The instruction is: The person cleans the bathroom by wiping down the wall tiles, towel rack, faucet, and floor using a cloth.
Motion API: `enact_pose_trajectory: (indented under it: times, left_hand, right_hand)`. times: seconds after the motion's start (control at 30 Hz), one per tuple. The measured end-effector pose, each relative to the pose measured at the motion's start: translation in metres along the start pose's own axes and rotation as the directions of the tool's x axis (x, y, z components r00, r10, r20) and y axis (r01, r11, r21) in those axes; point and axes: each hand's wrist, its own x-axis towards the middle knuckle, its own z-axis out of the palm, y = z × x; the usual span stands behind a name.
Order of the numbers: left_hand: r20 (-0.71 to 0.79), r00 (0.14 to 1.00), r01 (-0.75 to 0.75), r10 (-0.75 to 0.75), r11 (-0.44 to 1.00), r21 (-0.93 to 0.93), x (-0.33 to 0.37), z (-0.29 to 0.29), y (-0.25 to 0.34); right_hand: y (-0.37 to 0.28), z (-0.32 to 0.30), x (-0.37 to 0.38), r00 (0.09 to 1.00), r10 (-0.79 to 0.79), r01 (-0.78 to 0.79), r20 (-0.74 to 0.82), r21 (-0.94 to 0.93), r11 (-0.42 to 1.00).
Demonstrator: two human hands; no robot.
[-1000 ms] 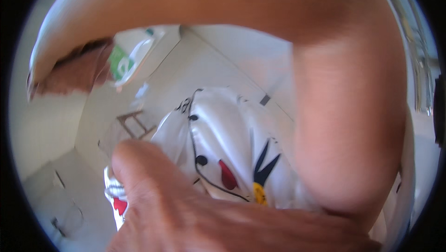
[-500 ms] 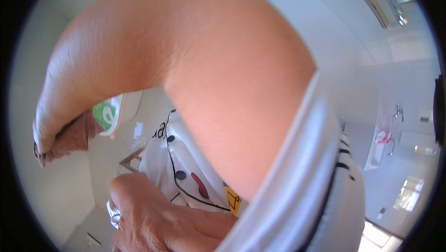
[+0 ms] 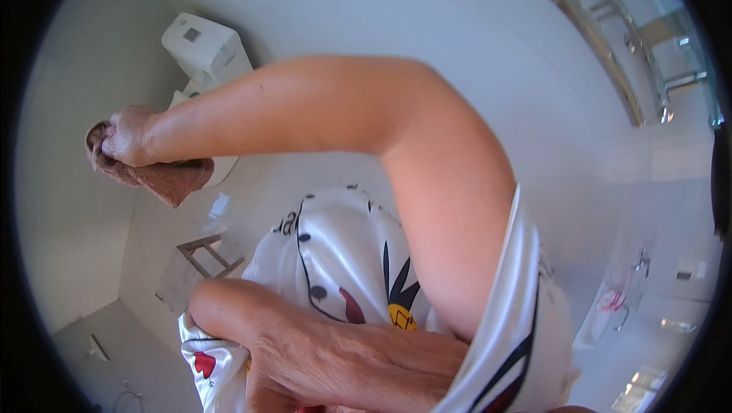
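My right arm [image 3: 328, 104] reaches across to the far left, with the elbow bent. At its end, my right hand [image 3: 131, 137] is closed around a brown cloth [image 3: 169, 182], which hangs in a loose corner below it. The hand and cloth are by the pale wall; whether the cloth touches it I cannot tell. Creased bare skin [image 3: 320, 352] shows at the lower edge, beside a white printed sleeve [image 3: 202, 363] at the lower left. No fingers of my left hand can be made out.
A white tank-like fixture [image 3: 202, 41] stands behind my right forearm. Below the cloth is a small wooden stool [image 3: 210, 257]. A metal towel rack [image 3: 618, 70] is at the upper right. A faucet [image 3: 642, 263] and a pink-and-white item [image 3: 611, 301] are farther right.
My right arm has moved lower and farther from the camera, and the hand is still on the brown cloth. The white tank-like fixture has come into view.
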Motion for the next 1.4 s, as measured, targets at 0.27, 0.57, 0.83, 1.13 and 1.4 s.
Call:
enact_pose_trajectory:
  times: [0.27,0.57,0.83,1.13,1.4]
  left_hand:
    - [0.078,0.997,0.009,-0.007,1.0,-0.026,0.064,0.001,-0.013]
    - [0.217,0.972,-0.066,0.094,0.989,-0.13,0.125,-0.003,-0.017]
    - [0.258,0.946,-0.166,0.197,0.976,-0.138,0.133,-0.001,-0.007]
    - [0.273,0.902,-0.298,0.333,0.941,-0.162,0.101,-0.026,0.017]
    - [0.255,0.901,-0.311,0.351,0.933,-0.182,0.077,-0.094,0.02]
  right_hand:
    - [-0.008,-0.002,-0.061,1.0,-0.016,0.015,0.019,0.056,0.998]
    - [0.017,-0.06,-0.096,0.995,0.001,0.013,-0.104,0.134,0.991]
    - [0.02,-0.07,-0.077,0.996,-0.001,0.012,-0.09,0.128,0.992]
    - [0.036,-0.079,-0.03,0.994,0.036,-0.014,-0.103,0.209,0.978]
    - [0.079,-0.086,-0.018,0.989,0.067,-0.013,-0.13,0.378,0.926]
